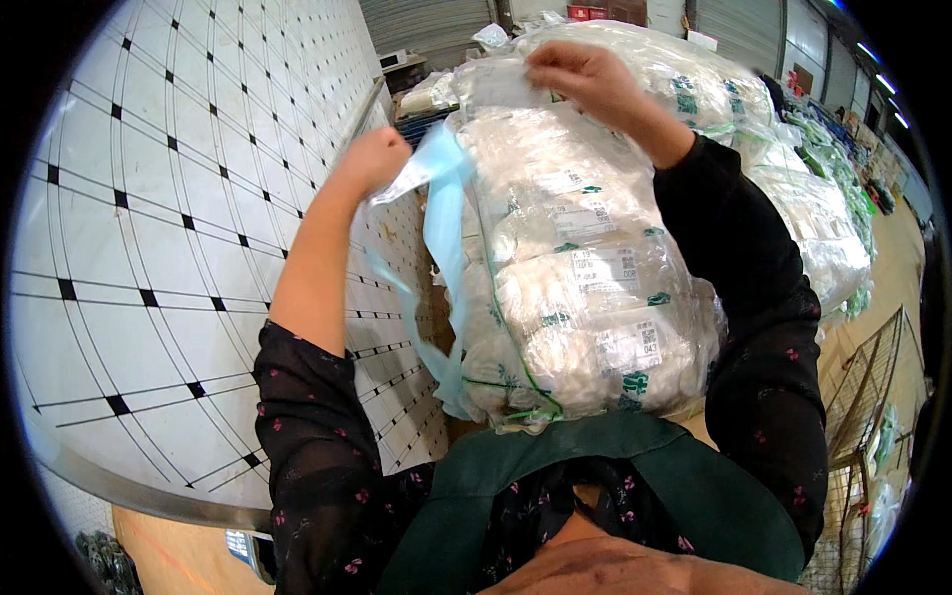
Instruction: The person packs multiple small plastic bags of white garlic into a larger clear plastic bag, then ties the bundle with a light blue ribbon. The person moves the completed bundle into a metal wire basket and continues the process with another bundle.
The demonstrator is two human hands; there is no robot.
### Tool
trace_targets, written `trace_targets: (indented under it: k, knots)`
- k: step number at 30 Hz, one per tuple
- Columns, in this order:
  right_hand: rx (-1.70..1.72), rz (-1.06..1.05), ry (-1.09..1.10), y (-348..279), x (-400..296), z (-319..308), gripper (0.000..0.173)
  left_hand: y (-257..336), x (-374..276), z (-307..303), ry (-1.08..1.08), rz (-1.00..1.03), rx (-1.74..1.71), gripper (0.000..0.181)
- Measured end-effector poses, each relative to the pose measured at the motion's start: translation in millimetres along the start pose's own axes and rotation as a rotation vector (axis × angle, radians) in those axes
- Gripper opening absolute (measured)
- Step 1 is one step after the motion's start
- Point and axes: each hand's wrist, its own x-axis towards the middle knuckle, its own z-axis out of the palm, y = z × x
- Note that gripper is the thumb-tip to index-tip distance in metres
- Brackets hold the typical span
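Observation:
My left hand [379, 158] is a closed fist at the end of a light blue strip [445, 223], which looks like label backing with white printed pieces on it. The strip hangs in loops along the left side of a large bale [520, 297] wrapped in clear plastic. Inside the bale are stacked packs of cream textile items, and several packs bear white printed labels [604, 269]. Over the bale's far end, my right hand [576, 74] pinches the edge of a pale, blurred label [506, 85]. Green strapping [494, 286] runs around the bale.
A white tiled-pattern panel [186, 223] stands close on the left. More wrapped bales [692, 74] lie behind and to the right. A wire cage [866, 387] stands on the floor at the right. Roller shutters [431, 33] line the back.

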Motion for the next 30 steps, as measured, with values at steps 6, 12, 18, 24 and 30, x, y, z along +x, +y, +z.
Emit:
trace_targets:
  k: [6,12,18,24,30]
  knots:
    - [0.765,0.799,0.347,60.6,-7.3,3.2,0.016,49.6,18.1,25.3,-0.118,0.344,0.307,0.054]
    - [0.892,1.013,0.208,110.7,-9.3,48.7,0.01,116.4,52.6,80.1,-0.463,0.571,0.389,0.056]
    - [0.799,1.037,0.032,129.0,-27.5,63.0,0.01,72.6,73.1,85.1,-0.499,0.606,0.418,0.027]
    - [0.579,1.161,0.061,144.6,-34.6,37.1,0.013,39.7,53.3,88.1,-0.349,0.575,0.248,0.025]
    - [0.412,1.089,-0.072,150.7,-35.9,38.5,0.022,42.8,54.8,85.8,-0.283,0.54,0.264,0.028]
